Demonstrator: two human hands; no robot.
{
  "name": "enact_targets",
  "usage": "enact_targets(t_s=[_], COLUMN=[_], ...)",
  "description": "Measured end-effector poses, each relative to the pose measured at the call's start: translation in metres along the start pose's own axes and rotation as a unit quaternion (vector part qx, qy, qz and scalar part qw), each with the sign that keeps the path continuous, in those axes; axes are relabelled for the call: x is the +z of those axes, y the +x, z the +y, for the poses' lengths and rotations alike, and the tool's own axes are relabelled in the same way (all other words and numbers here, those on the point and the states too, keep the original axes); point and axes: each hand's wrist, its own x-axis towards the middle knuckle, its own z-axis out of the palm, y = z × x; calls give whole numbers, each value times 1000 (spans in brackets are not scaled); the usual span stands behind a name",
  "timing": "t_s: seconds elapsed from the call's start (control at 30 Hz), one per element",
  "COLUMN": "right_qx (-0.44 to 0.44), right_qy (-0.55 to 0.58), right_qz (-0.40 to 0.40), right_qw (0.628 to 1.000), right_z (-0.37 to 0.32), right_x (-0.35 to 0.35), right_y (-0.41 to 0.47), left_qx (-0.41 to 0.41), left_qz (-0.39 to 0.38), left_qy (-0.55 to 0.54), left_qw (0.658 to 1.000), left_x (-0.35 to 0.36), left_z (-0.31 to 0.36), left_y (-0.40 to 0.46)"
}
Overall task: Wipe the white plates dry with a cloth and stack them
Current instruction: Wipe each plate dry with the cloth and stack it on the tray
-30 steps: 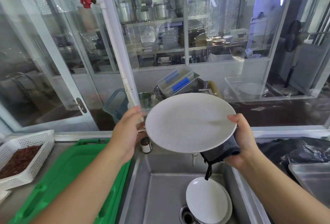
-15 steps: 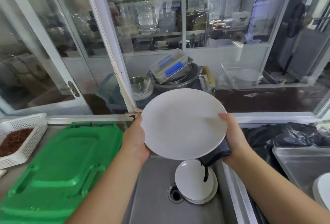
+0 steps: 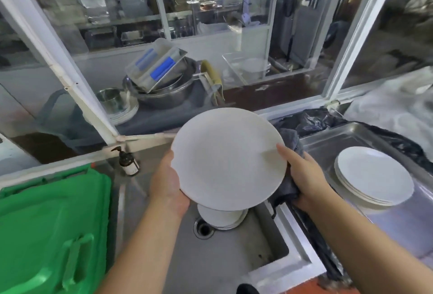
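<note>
I hold a white plate tilted toward me above the sink. My left hand grips its left rim from behind. My right hand grips the right rim, thumb on the face, with a dark grey cloth bunched between the fingers and the plate's back. Under the held plate, a few white plates lie in the sink beside the drain. On the right, a stack of white plates sits in a steel tray.
A green plastic lid covers the counter at left. A small pump bottle stands behind the sink. Past the glass window are steel bowls and pans. Black plastic lies behind the tray.
The view has swung down and right, bringing the steel tray with its plate stack into sight. The held plate has moved slightly right with both hands still on it.
</note>
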Motion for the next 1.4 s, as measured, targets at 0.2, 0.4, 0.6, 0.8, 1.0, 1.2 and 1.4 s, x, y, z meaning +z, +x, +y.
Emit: enact_targets(t_s=[0.2, 0.4, 0.6, 0.8, 1.0, 1.2, 1.4], right_qx=[-3, -23, -34, -61, -50, -21, 15], right_qy=[31, 56, 98, 153, 163, 158, 115], right_qz=[126, 213, 283, 318, 319, 304, 279], right_qw=[992, 975, 953, 934, 932, 939, 953], right_z=[7, 22, 23, -12, -54, -79, -87], right_x=[-50, -131, -218, -330, -451, -532, -558], right_y=[-32, -67, -96, -98, -91, -69, -18], left_qx=[-53, -115, -142, -182, -159, -215, -218], left_qz=[-109, -178, -257, -296, -277, -247, -197], left_qy=[40, 114, 169, 158, 183, 135, 135], left_qw=[992, 971, 941, 924, 930, 935, 946], left_x=[19, 60, 121, 216, 310, 365, 384], left_z=[-32, -86, -150, -221, -300, -353, -377], left_y=[5, -7, -38, -79, -127, -145, -114])
